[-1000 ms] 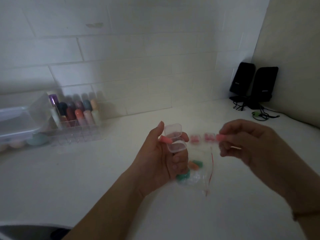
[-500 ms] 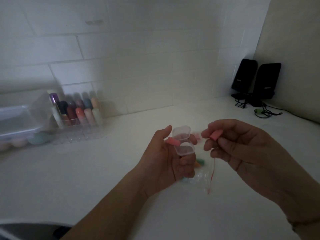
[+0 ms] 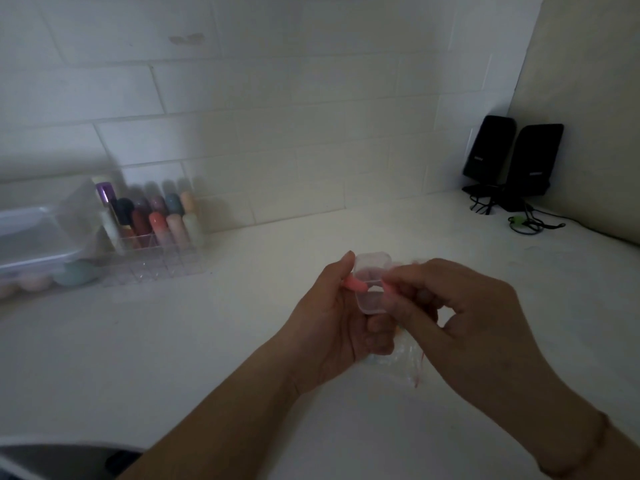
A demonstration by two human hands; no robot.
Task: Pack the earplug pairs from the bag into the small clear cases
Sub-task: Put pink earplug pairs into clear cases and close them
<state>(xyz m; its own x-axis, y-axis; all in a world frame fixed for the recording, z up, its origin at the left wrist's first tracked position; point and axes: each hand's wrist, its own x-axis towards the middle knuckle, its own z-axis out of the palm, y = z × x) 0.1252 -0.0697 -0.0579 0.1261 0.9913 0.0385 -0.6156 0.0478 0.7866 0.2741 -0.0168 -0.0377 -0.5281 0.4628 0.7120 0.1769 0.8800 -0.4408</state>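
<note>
My left hand point(image 3: 341, 327) holds a small clear hinged case point(image 3: 372, 282) with its lid up, above the white counter. A pink earplug point(image 3: 355, 285) is pinched under that hand's thumb against the case's left side. My right hand point(image 3: 460, 323) is at the case's right edge, its fingertips pinching a second pink earplug point(image 3: 387, 289) at the opening; only a sliver of it shows. A clear zip bag point(image 3: 398, 362) with a red seal line lies on the counter below both hands, mostly hidden by them.
A clear organizer point(image 3: 156, 244) of coloured tubes and a lidded plastic box point(image 3: 31, 244) stand at the back left by the tiled wall. Two black speakers point(image 3: 512, 161) with cables sit in the back right corner. A dark object point(image 3: 52, 459) lies at the near left edge.
My right hand has moved left with its pink earplug, from well apart to the case's opening. My left hand has kept the case and its earplug nearly still.
</note>
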